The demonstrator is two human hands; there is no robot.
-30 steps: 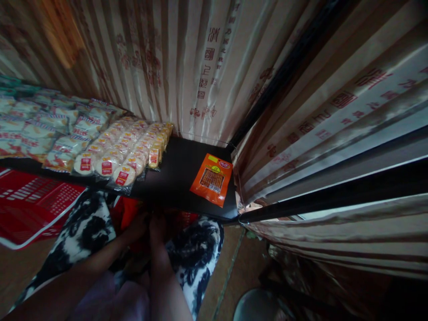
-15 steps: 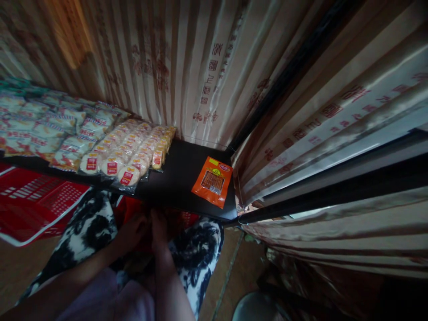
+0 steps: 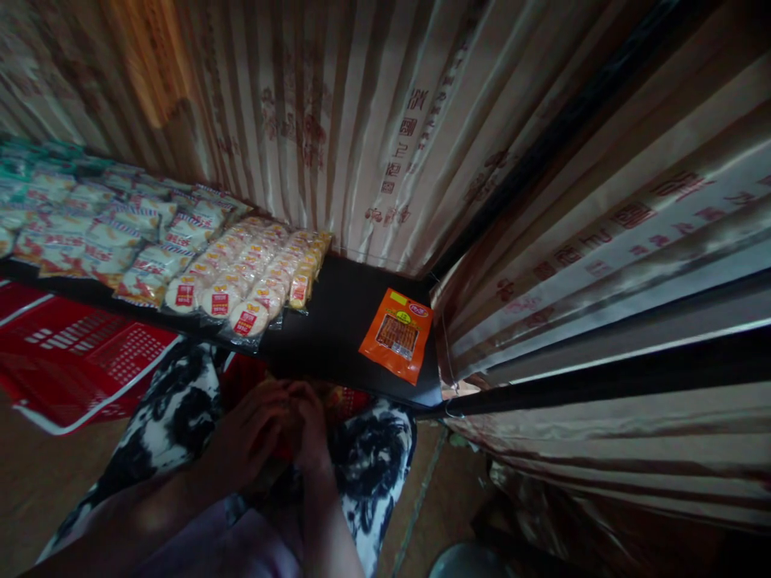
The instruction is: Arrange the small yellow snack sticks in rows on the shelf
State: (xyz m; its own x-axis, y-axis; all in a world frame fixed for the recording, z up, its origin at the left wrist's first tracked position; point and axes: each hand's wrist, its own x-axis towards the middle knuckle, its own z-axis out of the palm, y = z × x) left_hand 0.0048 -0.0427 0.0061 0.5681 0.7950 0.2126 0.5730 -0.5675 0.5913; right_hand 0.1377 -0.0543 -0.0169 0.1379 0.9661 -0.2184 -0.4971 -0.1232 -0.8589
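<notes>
My left hand (image 3: 256, 425) and my right hand (image 3: 309, 417) are close together between my knees, just below the front edge of a black shelf (image 3: 337, 345). The fingers of both are curled in, and what they grip is too dark to make out. Behind them a red basket (image 3: 241, 376) partly shows, with dim yellowish packs in it. On the shelf above lie rows of clear-wrapped round crackers (image 3: 250, 317). Farther right, by itself, lies an orange snack pouch (image 3: 397, 335).
Several white snack bags (image 3: 150, 273) fill the shelf's left part, with green packs (image 3: 36, 164) behind them. Another red basket (image 3: 90, 345) is on the floor at left. Pleated printed curtains (image 3: 373, 120) hang behind and to the right. A metal bowl-like thing (image 3: 467, 562) is at the bottom.
Both hands have risen slightly and shifted right in view, and more of their backs shows. The view itself has also shifted a little. The shelf goods are unmoved.
</notes>
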